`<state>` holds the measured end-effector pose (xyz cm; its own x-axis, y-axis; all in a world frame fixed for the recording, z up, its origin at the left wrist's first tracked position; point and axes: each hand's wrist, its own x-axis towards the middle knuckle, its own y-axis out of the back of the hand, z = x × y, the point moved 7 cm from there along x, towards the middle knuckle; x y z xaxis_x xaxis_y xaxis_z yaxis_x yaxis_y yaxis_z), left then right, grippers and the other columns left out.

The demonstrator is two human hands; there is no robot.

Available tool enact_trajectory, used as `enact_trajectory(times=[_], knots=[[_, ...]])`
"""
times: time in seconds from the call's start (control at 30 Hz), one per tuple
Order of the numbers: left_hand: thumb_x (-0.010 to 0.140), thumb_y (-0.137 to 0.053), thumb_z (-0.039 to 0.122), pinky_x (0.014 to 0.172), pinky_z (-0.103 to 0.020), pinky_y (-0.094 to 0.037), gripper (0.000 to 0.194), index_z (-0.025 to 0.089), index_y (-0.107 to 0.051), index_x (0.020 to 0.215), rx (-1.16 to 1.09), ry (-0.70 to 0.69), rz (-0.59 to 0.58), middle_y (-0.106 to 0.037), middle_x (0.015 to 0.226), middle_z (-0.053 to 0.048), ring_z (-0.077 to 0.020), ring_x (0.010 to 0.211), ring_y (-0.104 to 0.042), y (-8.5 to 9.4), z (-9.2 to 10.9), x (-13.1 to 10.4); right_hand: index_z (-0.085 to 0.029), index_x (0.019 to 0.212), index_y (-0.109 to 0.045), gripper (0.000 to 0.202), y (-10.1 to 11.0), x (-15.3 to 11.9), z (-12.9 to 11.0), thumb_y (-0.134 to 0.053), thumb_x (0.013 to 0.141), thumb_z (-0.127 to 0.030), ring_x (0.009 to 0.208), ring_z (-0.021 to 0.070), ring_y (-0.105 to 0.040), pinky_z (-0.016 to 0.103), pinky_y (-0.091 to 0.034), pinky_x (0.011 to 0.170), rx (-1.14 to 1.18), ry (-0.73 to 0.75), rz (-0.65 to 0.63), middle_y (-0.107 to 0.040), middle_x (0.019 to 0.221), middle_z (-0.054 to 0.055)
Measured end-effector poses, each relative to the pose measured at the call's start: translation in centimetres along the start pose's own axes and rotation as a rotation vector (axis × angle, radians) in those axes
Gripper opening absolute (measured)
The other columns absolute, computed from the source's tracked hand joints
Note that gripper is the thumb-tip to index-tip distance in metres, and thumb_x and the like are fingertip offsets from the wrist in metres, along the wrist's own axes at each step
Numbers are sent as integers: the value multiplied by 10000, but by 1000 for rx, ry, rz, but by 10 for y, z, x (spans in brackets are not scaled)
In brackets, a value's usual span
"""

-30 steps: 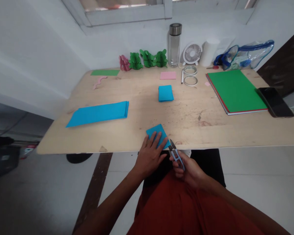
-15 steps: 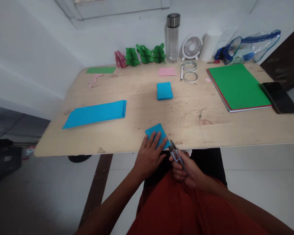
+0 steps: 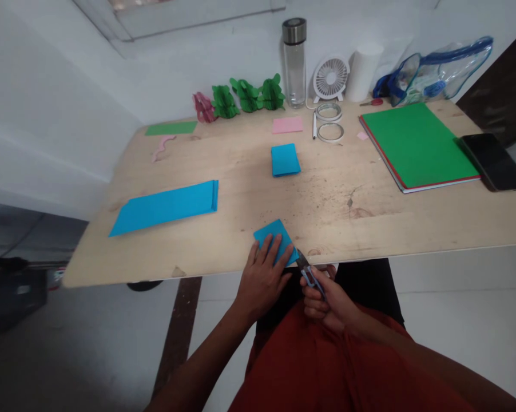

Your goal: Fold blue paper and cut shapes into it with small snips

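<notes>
At the near edge of a pale wood-grain tabletop (image 3: 232, 212), the left hand (image 3: 264, 280) lies flat over a smooth blue paper square (image 3: 269, 230), while the right hand (image 3: 329, 296) wraps around slim snips (image 3: 312, 276), blades at the square's right corner; whether the cut has begun is unclear. Beyond, a neat blue stack (image 3: 285, 159) looks already squared; at left, long blue strips (image 3: 167, 207) appear yet to be worked. Three ruffled green paper figures (image 3: 248, 95) at the far side seem finished.
</notes>
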<state>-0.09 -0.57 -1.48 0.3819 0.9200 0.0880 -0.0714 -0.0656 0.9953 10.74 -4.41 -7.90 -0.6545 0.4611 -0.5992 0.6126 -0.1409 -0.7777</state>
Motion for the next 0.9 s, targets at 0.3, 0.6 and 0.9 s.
enact_trajectory(times=[0.3,0.6,0.9], knots=[[894,-466,382,1082,-511,-262,541,235,-373,1407,-4,3,-5,-360,1464,-117,-310,1352,-315,-1,0,-1,-160,779,-541,387,2,3,3,-642,764,-533,324,15,-126,209,-81,360,39,-15,6,-310,431,-136],[885,-485,385,1086,-509,-251,561,234,-365,1412,2,-7,15,-342,1473,-122,-311,1356,-308,-1,0,0,-177,756,-517,383,3,4,4,-606,790,-548,316,21,-112,212,-74,359,23,-27,52,-283,410,-140],[898,-459,376,1079,-515,-264,531,236,-383,1404,-33,-2,32,-342,1473,-123,-316,1359,-299,-2,-1,-2,-161,776,-549,395,-3,1,1,-628,771,-547,315,17,-139,206,-89,357,54,-30,21,-312,426,-132]])
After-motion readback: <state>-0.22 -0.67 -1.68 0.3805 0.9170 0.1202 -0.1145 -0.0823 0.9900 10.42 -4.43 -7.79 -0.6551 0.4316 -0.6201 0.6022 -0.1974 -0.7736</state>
